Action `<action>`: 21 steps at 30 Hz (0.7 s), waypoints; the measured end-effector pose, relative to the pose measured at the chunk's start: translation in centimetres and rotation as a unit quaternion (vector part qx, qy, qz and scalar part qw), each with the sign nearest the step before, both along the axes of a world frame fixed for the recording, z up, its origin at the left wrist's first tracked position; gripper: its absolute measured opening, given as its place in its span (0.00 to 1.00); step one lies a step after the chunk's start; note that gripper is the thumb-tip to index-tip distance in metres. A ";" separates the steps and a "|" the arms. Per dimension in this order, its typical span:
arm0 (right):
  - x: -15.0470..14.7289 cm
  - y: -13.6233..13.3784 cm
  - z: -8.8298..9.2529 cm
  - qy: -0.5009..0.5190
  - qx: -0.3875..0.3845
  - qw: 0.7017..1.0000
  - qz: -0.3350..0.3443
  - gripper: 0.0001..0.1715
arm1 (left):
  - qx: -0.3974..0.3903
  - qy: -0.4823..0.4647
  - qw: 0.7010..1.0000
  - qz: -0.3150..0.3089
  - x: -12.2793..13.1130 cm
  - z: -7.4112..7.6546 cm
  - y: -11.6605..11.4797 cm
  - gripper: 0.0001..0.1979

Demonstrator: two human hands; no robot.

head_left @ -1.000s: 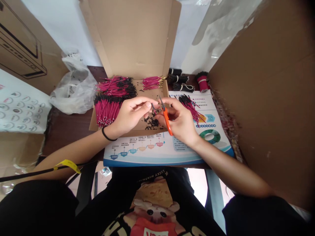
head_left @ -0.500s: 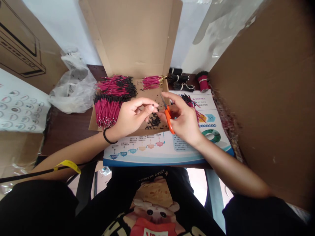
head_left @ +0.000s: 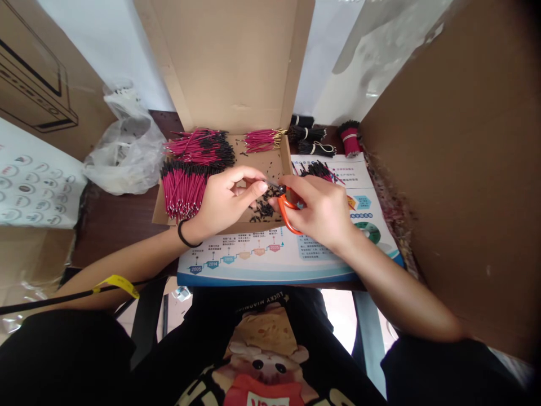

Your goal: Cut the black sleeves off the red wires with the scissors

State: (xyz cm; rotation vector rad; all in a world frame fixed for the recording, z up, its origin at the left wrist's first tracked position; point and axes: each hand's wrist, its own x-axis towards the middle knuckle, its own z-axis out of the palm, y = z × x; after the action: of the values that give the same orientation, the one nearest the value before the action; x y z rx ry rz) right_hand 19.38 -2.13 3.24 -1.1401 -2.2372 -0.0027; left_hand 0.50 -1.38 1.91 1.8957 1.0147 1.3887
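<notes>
My left hand [head_left: 232,197] is closed in a pinch over the cardboard tray [head_left: 230,229]; whatever sits between thumb and forefinger is too small to make out. My right hand [head_left: 319,208] grips orange-handled scissors [head_left: 288,217], their blades pointing left at my left fingertips. Below the fingertips, small black cut pieces [head_left: 265,210] lie scattered in the tray. Red wires with black ends [head_left: 186,190] are piled in the tray's left side, beside my left hand. A smaller bunch of red wires with brass-coloured tips [head_left: 262,141] rests at its back right.
Banded black wire bundles [head_left: 316,148] and a banded red bundle [head_left: 350,138] lie behind on the right. Loose wires [head_left: 321,170] rest on the printed sheet [head_left: 253,262]. A clear plastic bag [head_left: 124,152] stands left. A large cardboard panel [head_left: 456,186] walls the right side.
My right hand has turned, swinging the scissors from pointing up and away to pointing left at my left fingertips. My left hand stays almost in place.
</notes>
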 end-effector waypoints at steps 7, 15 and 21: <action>0.2 0.0 0.0 -0.016 0.009 1.000 0.008 0.18 | -0.004 0.000 1.000 -0.004 -0.1 0.0 -0.1 0.13; 0.4 0.1 0.1 -0.038 -0.009 0.999 0.008 0.18 | 0.012 0.047 0.999 0.018 -0.3 0.4 -0.3 0.12; 0.5 0.2 0.0 -0.053 -0.010 0.998 0.016 0.17 | 0.028 0.052 0.998 0.021 -0.3 0.2 -0.5 0.12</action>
State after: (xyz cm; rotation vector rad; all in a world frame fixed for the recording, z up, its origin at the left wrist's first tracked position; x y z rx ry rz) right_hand 19.92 -1.96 3.23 -1.1388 -2.3530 -0.0267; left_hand 0.20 -1.90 2.15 2.0171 1.0817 1.3659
